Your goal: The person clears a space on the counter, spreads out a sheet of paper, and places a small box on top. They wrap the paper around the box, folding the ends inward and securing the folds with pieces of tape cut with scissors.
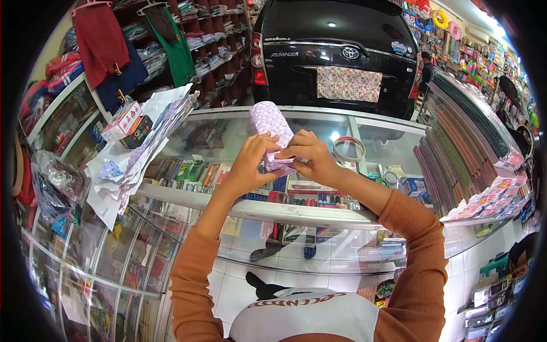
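Note:
A cylinder-shaped package [269, 118] in purple patterned gift wrap lies on the glass counter with its near end towards me. My left hand [253, 159] is closed around its left side, thumb and fingers at the near end. My right hand [310, 157] has its fingers bent in a pinch on the wrapping paper at that same end. The exact fold under the fingertips is partly hidden. Right of my right hand, a large roll of clear tape [348, 149] rests on the glass.
The glass display counter [228, 203] has stationery inside. On its left sit stacked paper sheets [154, 137] and small boxes [128, 125]. Tall stacks of packaged books [467, 148] stand at the right. Behind the counter is a black car [336, 57]; a person [426, 71] stands beyond it.

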A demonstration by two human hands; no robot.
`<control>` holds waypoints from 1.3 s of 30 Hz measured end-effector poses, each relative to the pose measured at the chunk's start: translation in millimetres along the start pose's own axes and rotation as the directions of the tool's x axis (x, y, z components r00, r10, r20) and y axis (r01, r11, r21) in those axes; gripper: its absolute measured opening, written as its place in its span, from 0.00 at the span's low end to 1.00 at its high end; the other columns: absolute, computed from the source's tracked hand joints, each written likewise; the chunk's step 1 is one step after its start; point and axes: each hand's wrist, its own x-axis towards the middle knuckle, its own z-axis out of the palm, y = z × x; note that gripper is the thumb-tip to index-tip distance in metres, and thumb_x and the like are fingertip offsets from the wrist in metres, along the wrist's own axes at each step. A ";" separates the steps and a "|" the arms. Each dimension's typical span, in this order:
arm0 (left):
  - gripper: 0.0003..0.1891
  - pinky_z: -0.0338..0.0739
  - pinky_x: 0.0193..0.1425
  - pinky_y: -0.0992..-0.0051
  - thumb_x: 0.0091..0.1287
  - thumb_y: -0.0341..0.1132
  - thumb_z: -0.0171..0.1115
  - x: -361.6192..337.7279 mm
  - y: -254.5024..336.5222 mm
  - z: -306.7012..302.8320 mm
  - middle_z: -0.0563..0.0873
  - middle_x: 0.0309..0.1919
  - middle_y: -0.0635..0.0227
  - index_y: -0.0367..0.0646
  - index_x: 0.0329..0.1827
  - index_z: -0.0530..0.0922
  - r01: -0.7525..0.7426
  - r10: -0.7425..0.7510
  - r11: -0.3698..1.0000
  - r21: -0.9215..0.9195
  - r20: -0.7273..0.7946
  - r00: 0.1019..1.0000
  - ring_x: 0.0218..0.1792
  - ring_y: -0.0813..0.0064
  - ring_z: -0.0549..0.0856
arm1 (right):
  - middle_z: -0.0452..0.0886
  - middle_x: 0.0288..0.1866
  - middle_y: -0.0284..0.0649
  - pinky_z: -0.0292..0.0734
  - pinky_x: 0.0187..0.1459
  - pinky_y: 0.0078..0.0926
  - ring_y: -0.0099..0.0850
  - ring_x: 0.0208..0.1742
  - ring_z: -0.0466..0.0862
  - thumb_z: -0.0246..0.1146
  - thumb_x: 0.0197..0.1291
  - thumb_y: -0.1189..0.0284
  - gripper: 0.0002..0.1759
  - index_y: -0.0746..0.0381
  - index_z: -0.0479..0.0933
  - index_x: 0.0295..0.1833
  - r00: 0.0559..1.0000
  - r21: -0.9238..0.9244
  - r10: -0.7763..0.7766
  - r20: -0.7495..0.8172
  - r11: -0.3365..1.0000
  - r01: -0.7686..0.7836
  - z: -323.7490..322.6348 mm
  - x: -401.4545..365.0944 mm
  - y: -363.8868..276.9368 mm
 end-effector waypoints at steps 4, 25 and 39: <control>0.35 0.53 0.75 0.55 0.56 0.37 0.72 -10.2 -3.0 12.9 0.62 0.69 0.52 0.42 0.62 0.61 0.023 -0.025 0.999 0.036 0.042 0.999 0.73 0.47 0.56 | 0.79 0.36 0.34 0.66 0.47 0.33 0.35 0.42 0.76 0.71 0.43 0.77 0.18 0.55 0.84 0.44 0.993 0.011 -0.058 -0.099 0.998 0.060 1.2 5.4 -9.9; 0.54 0.46 0.77 0.56 0.66 0.40 0.65 -15.1 -3.8 25.6 0.40 0.73 0.31 0.40 0.75 0.26 0.323 -0.286 0.907 -0.270 0.169 0.943 0.76 0.40 0.45 | 0.83 0.34 0.40 0.76 0.40 0.34 0.39 0.35 0.82 0.70 0.49 0.77 0.13 0.58 0.85 0.43 0.992 -0.003 -0.028 -0.120 1.000 0.028 -7.6 0.2 -13.7; 0.46 0.71 0.60 0.50 0.70 0.32 0.55 -8.7 43.9 36.4 0.74 0.56 0.31 0.38 0.76 0.28 0.670 -0.664 0.726 -0.153 0.096 0.742 0.51 0.38 0.80 | 0.84 0.35 0.40 0.76 0.38 0.30 0.36 0.35 0.82 0.70 0.52 0.78 0.15 0.58 0.85 0.48 0.989 -0.010 -0.044 -0.139 0.999 0.043 -3.1 2.5 -4.5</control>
